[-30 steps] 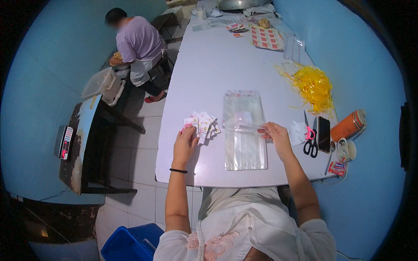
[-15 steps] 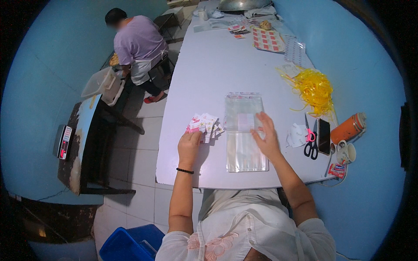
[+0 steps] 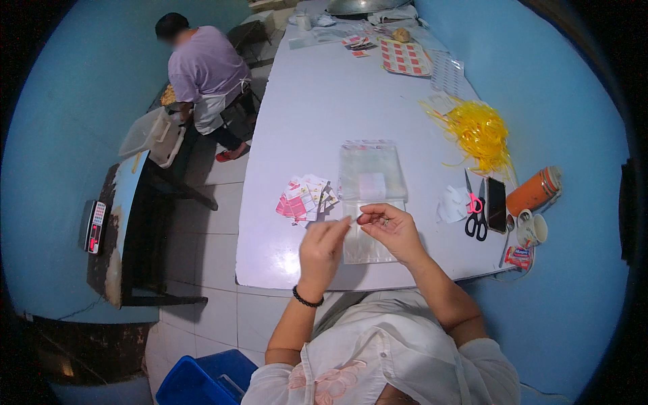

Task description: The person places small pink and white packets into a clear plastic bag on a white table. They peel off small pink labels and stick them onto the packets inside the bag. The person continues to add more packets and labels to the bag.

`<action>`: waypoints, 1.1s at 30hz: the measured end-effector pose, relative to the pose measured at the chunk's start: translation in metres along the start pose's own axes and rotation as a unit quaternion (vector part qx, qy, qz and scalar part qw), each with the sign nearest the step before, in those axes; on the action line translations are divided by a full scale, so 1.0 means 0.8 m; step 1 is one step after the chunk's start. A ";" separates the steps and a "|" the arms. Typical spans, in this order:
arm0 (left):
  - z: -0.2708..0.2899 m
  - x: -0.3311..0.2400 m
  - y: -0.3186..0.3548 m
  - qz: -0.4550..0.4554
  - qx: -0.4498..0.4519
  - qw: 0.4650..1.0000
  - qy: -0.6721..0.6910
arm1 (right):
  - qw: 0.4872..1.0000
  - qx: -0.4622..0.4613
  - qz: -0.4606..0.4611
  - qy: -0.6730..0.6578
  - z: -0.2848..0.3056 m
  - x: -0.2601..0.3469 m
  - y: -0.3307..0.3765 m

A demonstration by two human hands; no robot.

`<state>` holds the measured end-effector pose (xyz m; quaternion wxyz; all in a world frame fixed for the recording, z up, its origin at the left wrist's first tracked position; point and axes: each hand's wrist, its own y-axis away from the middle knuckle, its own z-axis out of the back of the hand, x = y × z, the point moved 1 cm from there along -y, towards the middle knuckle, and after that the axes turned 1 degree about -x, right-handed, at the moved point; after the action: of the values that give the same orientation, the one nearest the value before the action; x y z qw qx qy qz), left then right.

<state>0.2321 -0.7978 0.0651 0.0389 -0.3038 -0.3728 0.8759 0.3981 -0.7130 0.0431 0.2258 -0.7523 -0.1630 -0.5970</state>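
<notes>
Over the lower part of a stack of clear plastic bags [image 3: 372, 169], my two hands meet. My left hand [image 3: 322, 251], slightly blurred, pinches with thumb and finger. Facing it, my right hand [image 3: 393, 235] is closed in a pinch too. Something small and pale shows between the fingertips, too small to name. A pale rectangular label [image 3: 372, 185] lies on the bags, just beyond my hands. To the left of the bags is a loose pile of pink-and-white printed paper labels [image 3: 302, 200].
Scissors [image 3: 476, 223], a phone [image 3: 496, 206], an orange flask [image 3: 533, 192] and a mug [image 3: 532, 230] stand or lie at right. Beyond them is a heap of yellow ribbon [image 3: 476, 135]. A co-worker [image 3: 206, 67] sits left of the table [image 3: 310, 101]; a blue bin [image 3: 202, 378] is below.
My left hand has left the label pile and moved right. My right hand has drawn back toward me, its spread fingers now pinched, so both meet over the bags.
</notes>
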 end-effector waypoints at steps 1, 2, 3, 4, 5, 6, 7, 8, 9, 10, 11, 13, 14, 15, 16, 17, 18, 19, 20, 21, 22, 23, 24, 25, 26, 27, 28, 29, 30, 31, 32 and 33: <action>-0.003 -0.014 0.000 0.000 0.009 0.999 0.035 | 0.999 0.004 -0.007 -0.051 -0.001 0.004 0.003; -0.005 -0.024 0.001 -0.013 -0.005 0.999 0.052 | 0.997 -0.010 -0.026 -0.068 -0.002 0.008 0.005; -0.006 -0.030 -0.001 -0.019 -0.015 0.999 0.046 | 0.995 -0.020 -0.035 -0.094 -0.003 0.011 0.007; -0.006 -0.034 0.000 -0.022 -0.024 0.998 0.044 | 0.991 -0.027 -0.041 -0.128 -0.004 0.015 0.008; -0.006 -0.036 0.000 -0.023 -0.031 0.998 0.045 | 0.991 -0.032 -0.045 -0.122 -0.004 0.018 0.010; -0.006 -0.037 0.000 -0.034 -0.035 0.998 0.037 | 0.991 -0.035 -0.046 -0.122 -0.004 0.021 0.012; -0.006 -0.037 0.000 -0.043 -0.039 0.998 0.033 | 0.990 -0.041 -0.051 -0.123 -0.004 0.024 0.013; -0.006 -0.037 0.000 -0.052 -0.042 0.997 0.032 | 0.992 -0.039 -0.040 -0.116 -0.003 0.027 0.014; -0.006 -0.037 0.001 -0.058 -0.043 0.997 0.027 | 0.993 -0.040 -0.033 -0.109 -0.003 0.029 0.014; -0.006 -0.037 0.001 -0.063 -0.045 0.997 0.024 | 0.994 -0.044 -0.026 -0.101 -0.003 0.031 0.015; -0.006 -0.038 0.000 -0.069 -0.047 0.996 0.021 | 0.993 -0.046 -0.026 -0.102 -0.003 0.032 0.016; -0.005 -0.040 0.000 -0.090 -0.052 0.995 -0.008 | 0.993 -0.053 -0.022 -0.101 -0.003 0.035 0.018; -0.005 -0.042 -0.001 -0.097 -0.054 0.994 -0.021 | 0.994 -0.049 -0.021 -0.100 -0.003 0.036 0.018; -0.004 -0.043 -0.001 -0.105 -0.052 0.992 -0.037 | 0.994 -0.044 -0.017 -0.100 -0.002 0.037 0.018; -0.003 -0.044 -0.002 -0.111 -0.050 0.991 -0.052 | 0.994 -0.044 -0.014 -0.099 -0.002 0.039 0.018; -0.001 -0.045 -0.003 -0.114 -0.047 0.990 -0.065 | 0.994 -0.040 -0.013 -0.096 -0.002 0.040 0.018; 0.001 -0.045 -0.005 -0.129 -0.046 0.988 -0.074 | 0.995 -0.040 -0.013 -0.093 -0.001 0.041 0.018; 0.003 -0.045 -0.007 -0.142 -0.043 0.985 -0.082 | 0.995 -0.042 -0.011 -0.089 0.000 0.042 0.018; 0.005 -0.044 -0.010 -0.155 -0.040 0.983 -0.089 | 0.996 -0.036 -0.005 -0.079 0.001 0.044 0.017; 0.007 -0.042 -0.013 -0.156 -0.028 0.983 -0.087 | 0.997 -0.032 0.003 -0.068 0.002 0.045 0.016; 0.010 -0.040 -0.016 -0.157 -0.015 0.984 -0.083 | 0.997 -0.026 0.017 -0.066 0.002 0.045 0.016; 0.011 -0.039 -0.018 -0.154 0.001 0.985 -0.078 | 0.999 -0.028 0.016 -0.042 0.003 0.045 0.016; 0.010 -0.039 -0.019 -0.153 0.003 0.986 -0.068 | 0.999 -0.029 0.020 -0.026 0.002 0.044 0.015; 0.009 -0.039 -0.020 -0.148 0.007 0.987 -0.056 | 0.999 -0.029 0.025 -0.011 0.002 0.043 0.014; 0.008 -0.039 -0.020 -0.137 0.015 0.990 -0.042 | 0.999 -0.033 0.028 -0.001 0.001 0.041 0.014; 0.005 -0.041 -0.018 -0.138 0.011 0.989 -0.050 | 0.999 -0.036 0.030 0.008 0.001 0.040 0.015; 0.002 -0.044 -0.016 -0.132 0.010 0.990 -0.056 | 0.999 -0.039 0.033 0.017 0.001 0.038 0.015; -0.002 -0.046 -0.012 -0.127 0.009 0.990 -0.061 | 0.997 -0.046 0.041 0.043 0.000 0.037 0.014; -0.006 -0.048 -0.010 -0.120 0.008 0.991 -0.064 | 0.995 -0.053 0.049 0.070 0.000 0.035 0.013; -0.010 -0.049 -0.006 -0.113 0.007 0.991 -0.067 | 0.992 -0.061 0.057 0.097 0.000 0.034 0.013; -0.014 -0.050 -0.004 -0.106 0.006 0.992 -0.071 | 0.988 -0.069 0.067 0.120 0.000 0.034 0.013; -0.016 -0.050 -0.001 -0.099 0.010 0.993 -0.068 | 0.984 -0.077 0.075 0.143 0.000 0.033 0.013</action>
<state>0.2720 -0.8005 0.0789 0.1033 -0.2050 -0.3943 0.8898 0.4093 -0.7224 0.0675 0.2325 -0.6846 -0.0253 -0.6904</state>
